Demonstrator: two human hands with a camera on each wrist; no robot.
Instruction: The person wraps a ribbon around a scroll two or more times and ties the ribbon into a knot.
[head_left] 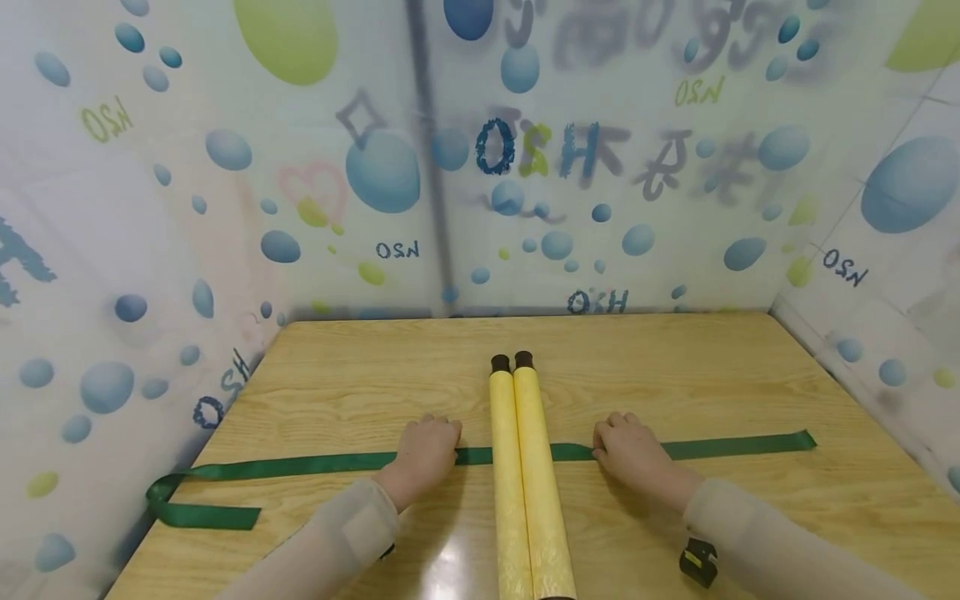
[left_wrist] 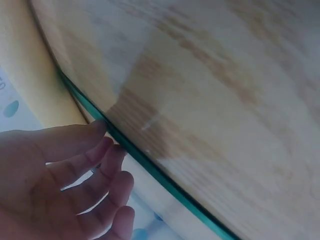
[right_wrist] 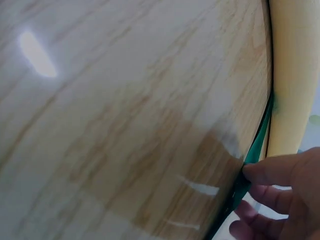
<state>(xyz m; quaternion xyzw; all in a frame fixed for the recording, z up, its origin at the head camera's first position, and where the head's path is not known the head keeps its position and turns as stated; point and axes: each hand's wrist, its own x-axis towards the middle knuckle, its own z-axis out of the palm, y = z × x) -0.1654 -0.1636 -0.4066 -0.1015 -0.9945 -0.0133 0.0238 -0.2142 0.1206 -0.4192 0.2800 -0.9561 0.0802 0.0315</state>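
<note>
Two yellow rolls [head_left: 528, 483] with dark ends lie side by side on the table, pointing away from the person. A long green ribbon [head_left: 315, 465] passes crosswise beneath them. To the left of the rolls the left hand [head_left: 426, 454] pinches the ribbon between thumb and fingers, as the left wrist view shows of the hand [left_wrist: 75, 175] and ribbon [left_wrist: 165, 180]. On the right side the right hand [head_left: 633, 454] pinches the ribbon too; in the right wrist view the thumb of that hand [right_wrist: 285, 195] presses on the slightly twisted ribbon [right_wrist: 256, 147].
The wooden table [head_left: 360, 358] meets a wall [head_left: 465, 208] patterned with blue and green dots. At the left edge of the table the ribbon folds back on itself. A small black object [head_left: 698, 561] is beside the right sleeve.
</note>
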